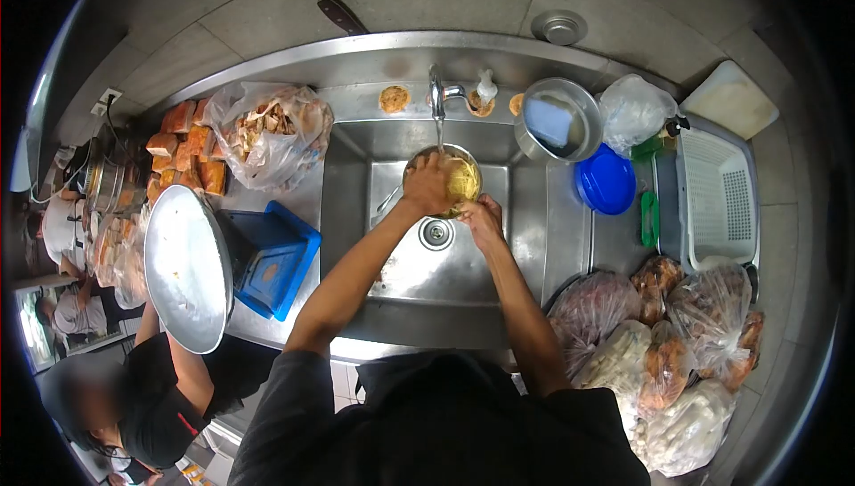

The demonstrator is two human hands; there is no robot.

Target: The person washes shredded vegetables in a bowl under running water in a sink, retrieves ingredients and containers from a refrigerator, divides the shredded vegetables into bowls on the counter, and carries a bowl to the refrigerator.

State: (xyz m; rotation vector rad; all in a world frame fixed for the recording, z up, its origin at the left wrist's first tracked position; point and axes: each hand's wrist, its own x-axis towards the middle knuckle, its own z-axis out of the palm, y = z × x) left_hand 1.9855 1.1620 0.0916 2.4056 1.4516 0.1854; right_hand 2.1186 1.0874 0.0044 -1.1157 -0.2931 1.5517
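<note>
In the sink basin (356,237), a round metal bowl (480,172) sits under the running faucet (435,93). It holds pale yellow strips (464,182), apparently in water; their exact kind is unclear. My left hand (427,185) lies over the bowl's left part with its fingers spread, touching the contents. At the lower right rim, my right hand (482,221) pinches the bowl's edge. Just below the bowl is the drain (435,233). Some utensil, hard to make out, lies left of the bowl.
Left stand orange-brown blocks (183,148), a bag of scraps (267,134) and a blue-based scale with a metal pan (185,268). A co-worker (151,388) is beside it. Right are a metal pot (583,121), a blue lid (606,179), a white basket (717,188) and several filled bags (681,433).
</note>
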